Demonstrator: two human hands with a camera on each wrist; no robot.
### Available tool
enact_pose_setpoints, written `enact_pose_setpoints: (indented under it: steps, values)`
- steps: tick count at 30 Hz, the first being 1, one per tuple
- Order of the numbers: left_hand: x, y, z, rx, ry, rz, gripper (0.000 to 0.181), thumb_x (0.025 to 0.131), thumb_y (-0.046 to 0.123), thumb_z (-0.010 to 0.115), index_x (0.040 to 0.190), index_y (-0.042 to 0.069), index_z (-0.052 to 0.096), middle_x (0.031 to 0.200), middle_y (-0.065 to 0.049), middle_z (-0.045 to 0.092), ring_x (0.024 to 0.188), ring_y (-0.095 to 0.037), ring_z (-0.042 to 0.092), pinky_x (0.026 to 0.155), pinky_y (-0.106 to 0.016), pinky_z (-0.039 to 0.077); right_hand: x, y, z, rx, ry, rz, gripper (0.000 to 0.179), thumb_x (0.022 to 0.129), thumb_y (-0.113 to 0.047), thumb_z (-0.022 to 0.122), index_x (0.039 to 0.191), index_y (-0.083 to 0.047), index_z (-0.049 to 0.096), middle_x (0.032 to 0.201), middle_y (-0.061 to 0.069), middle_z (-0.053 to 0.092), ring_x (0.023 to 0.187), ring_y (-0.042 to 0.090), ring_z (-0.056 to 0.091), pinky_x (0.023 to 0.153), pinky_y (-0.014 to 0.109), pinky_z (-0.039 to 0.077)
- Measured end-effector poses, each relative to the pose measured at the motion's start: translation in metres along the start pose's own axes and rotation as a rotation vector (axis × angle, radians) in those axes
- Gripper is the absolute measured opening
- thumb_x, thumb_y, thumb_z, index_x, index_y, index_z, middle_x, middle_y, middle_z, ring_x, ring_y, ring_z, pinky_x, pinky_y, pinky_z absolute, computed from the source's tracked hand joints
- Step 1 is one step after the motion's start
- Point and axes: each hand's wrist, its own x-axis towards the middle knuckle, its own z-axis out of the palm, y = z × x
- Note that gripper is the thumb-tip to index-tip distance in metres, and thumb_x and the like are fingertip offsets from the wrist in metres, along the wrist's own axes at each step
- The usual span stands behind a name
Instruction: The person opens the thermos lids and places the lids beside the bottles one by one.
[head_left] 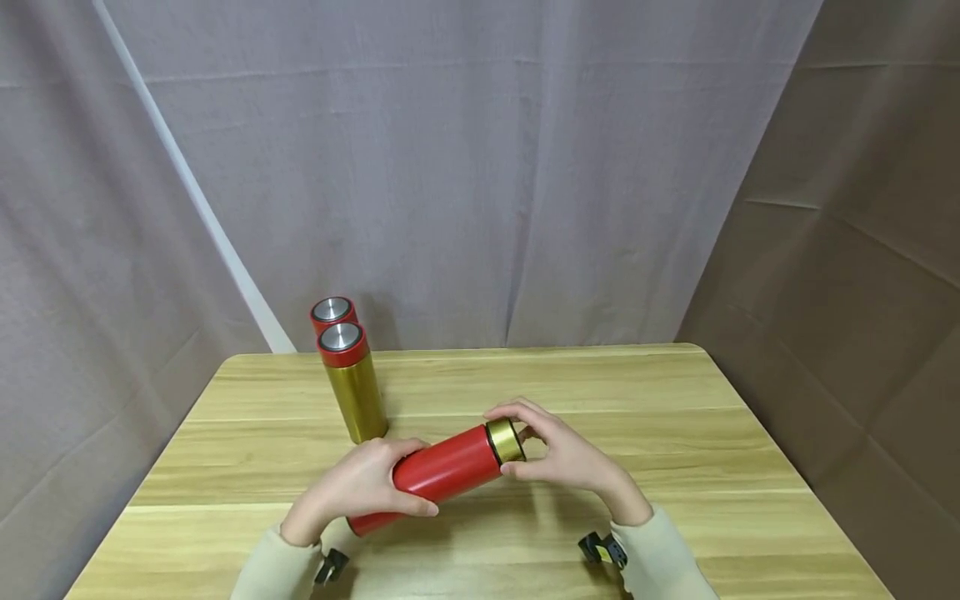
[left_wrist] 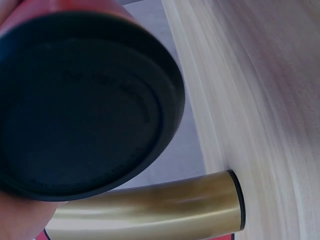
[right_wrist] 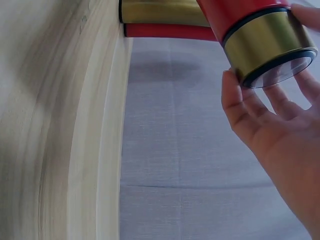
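Observation:
A red vacuum flask [head_left: 453,462] with a gold lid [head_left: 506,440] lies tilted above the table, lid end to the right and higher. My left hand [head_left: 356,483] grips its red body near the lower end, thumb along the near side. At the other end, the fingers and thumb of my right hand [head_left: 562,450] pinch the gold lid around its rim. The left wrist view shows the flask's dark round base [left_wrist: 90,120] facing the camera. In the right wrist view the lid [right_wrist: 267,47] sits against the red body, with fingertips at its edge.
Behind my left hand a gold flask [head_left: 356,400] with a red lid stands upright on the wooden table [head_left: 600,383]. A second flask with a red lid [head_left: 332,310] stands just behind it, mostly hidden. Grey curtains [head_left: 450,208] hang beyond the table's far edge.

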Motion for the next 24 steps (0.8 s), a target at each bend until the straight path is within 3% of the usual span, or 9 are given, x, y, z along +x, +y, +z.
enact_pose_setpoints:
  steps: [6, 9, 17, 21, 24]
  values:
    - [-0.0013, -0.0018, -0.0001, 0.016, -0.009, -0.008, 0.059, 0.072, 0.065, 0.08, 0.119, 0.032, 0.067, 0.089, 0.022, 0.061, 0.076, -0.001, 0.057, 0.066, -0.026, 0.048, 0.0001, -0.0002, 0.0002, 0.009, -0.024, -0.009, 0.065, 0.084, -0.017, 0.081, 0.14, -0.028, 0.052, 0.133, -0.003, 0.054, 0.106, 0.023, 0.059, 0.089, 0.039, 0.053]
    - [-0.0018, -0.0015, 0.0001, 0.016, -0.011, 0.001, 0.059, 0.072, 0.064, 0.08, 0.119, 0.031, 0.067, 0.089, 0.022, 0.062, 0.076, -0.001, 0.057, 0.066, -0.026, 0.048, -0.0009, 0.0008, 0.0008, -0.016, -0.033, -0.004, 0.06, 0.089, -0.021, 0.078, 0.142, -0.024, 0.051, 0.132, 0.001, 0.054, 0.105, 0.02, 0.06, 0.088, 0.038, 0.054]
    - [-0.0043, -0.0029, 0.0006, 0.021, -0.009, 0.0, 0.06, 0.072, 0.064, 0.08, 0.121, 0.03, 0.067, 0.089, 0.022, 0.062, 0.076, -0.001, 0.057, 0.066, -0.025, 0.048, -0.0019, 0.0044, 0.0074, -0.05, -0.06, 0.142, 0.045, 0.105, -0.03, 0.055, 0.148, -0.022, 0.043, 0.11, 0.003, 0.062, 0.095, 0.019, 0.061, 0.076, 0.034, 0.056]
    - [-0.0041, -0.0045, 0.0006, 0.031, -0.02, 0.014, 0.061, 0.073, 0.065, 0.079, 0.121, 0.029, 0.067, 0.089, 0.021, 0.061, 0.075, -0.001, 0.057, 0.066, -0.025, 0.048, -0.0025, 0.0023, 0.007, -0.039, -0.068, 0.097, 0.044, 0.101, -0.026, 0.063, 0.141, -0.022, 0.046, 0.108, 0.002, 0.061, 0.093, 0.02, 0.06, 0.075, 0.035, 0.056]
    - [-0.0053, -0.0053, 0.0003, 0.047, -0.022, 0.023, 0.062, 0.072, 0.065, 0.08, 0.12, 0.028, 0.067, 0.089, 0.021, 0.061, 0.074, 0.0, 0.056, 0.065, -0.025, 0.047, -0.0012, 0.0001, 0.006, -0.041, -0.072, 0.035, 0.048, 0.091, -0.016, 0.073, 0.131, -0.024, 0.049, 0.114, 0.0, 0.059, 0.096, 0.02, 0.06, 0.079, 0.036, 0.055]
